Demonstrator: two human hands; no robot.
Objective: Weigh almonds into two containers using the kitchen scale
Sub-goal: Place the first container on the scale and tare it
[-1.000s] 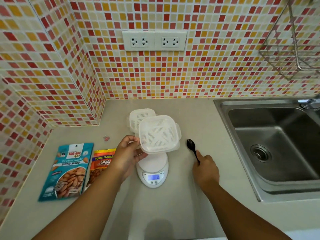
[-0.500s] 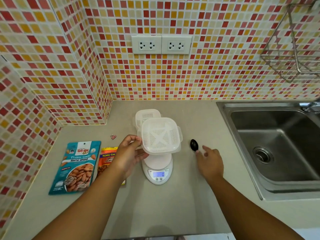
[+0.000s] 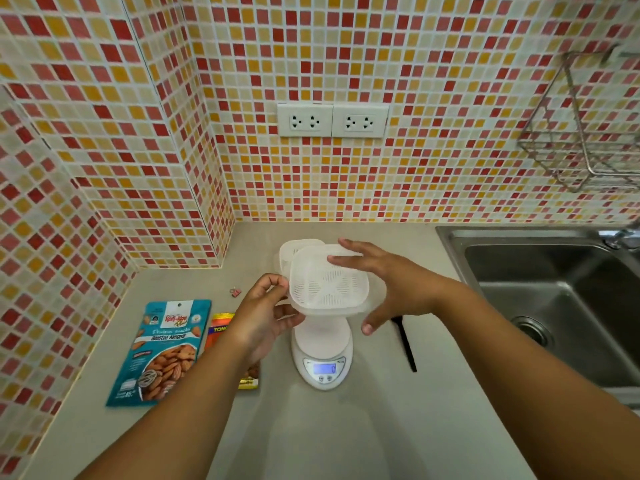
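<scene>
Head view. Container, white and slotted, held just above the scale platform; whether its base touches the platform cannot be told. It is empty, and roughly square, so it has no marked long axis. Left hand grips its left rim, thumb on top and fingers curled beneath. Right hand lies spread over the far right corner, fingers open and extended, thumb hanging below the right rim; contact appears light, not a closed grip. The container thus sits between the two hands, with the left hand carrying it. The scale display reads zero. A second container stands just behind, toward the back wall. Two almond bags lie near the worktop's left edge: a blue bag and an orange bag, partly hidden by the left forearm. A black spoon lies right of the scale, toward the sink. Likely step: seating the container squarely on the platform.
</scene>
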